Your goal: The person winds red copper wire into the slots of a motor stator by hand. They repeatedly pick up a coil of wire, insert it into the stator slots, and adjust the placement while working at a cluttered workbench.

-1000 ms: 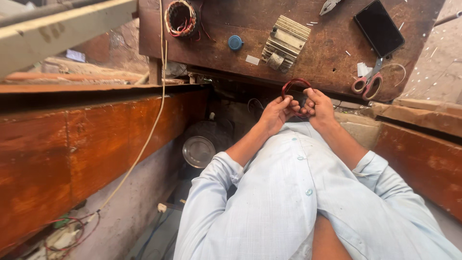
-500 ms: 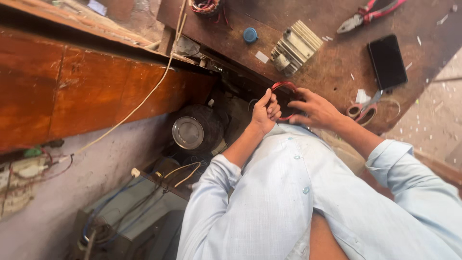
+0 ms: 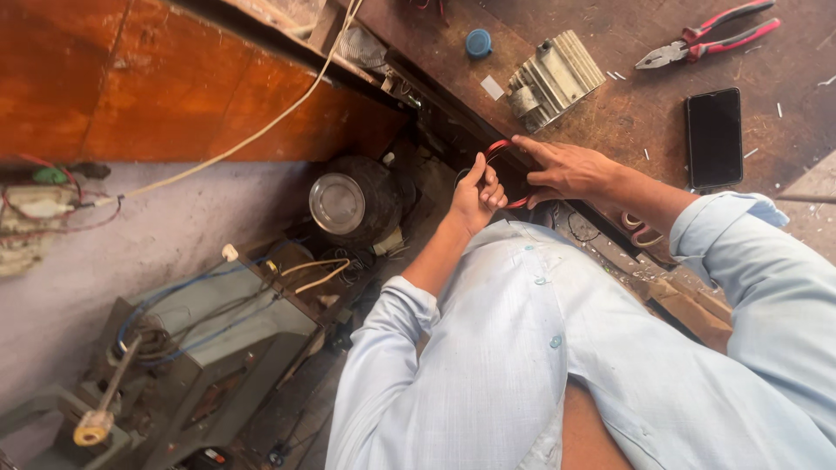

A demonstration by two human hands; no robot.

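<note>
A person in a pale blue shirt works at the front edge of a scarred wooden desk (image 3: 610,52), both hands closed on a small red wire coil (image 3: 498,150). The left hand (image 3: 477,193) pinches the coil's lower side in a clenched grip; the right hand (image 3: 568,170) grasps its upper side, fingers spread along it. The coil sits just off the desk's edge, over a cluttered gap. On the desk, beyond the coil, lie a finned metal block (image 3: 555,78), a blue cap (image 3: 478,43), red-handled pliers (image 3: 705,39) and a dark phone (image 3: 714,137). Below the desk edge stands a round motor (image 3: 353,202). Held over open space, the coil could slip and drop among the machinery, or its windings could spring loose if either grip slackens.
</note>
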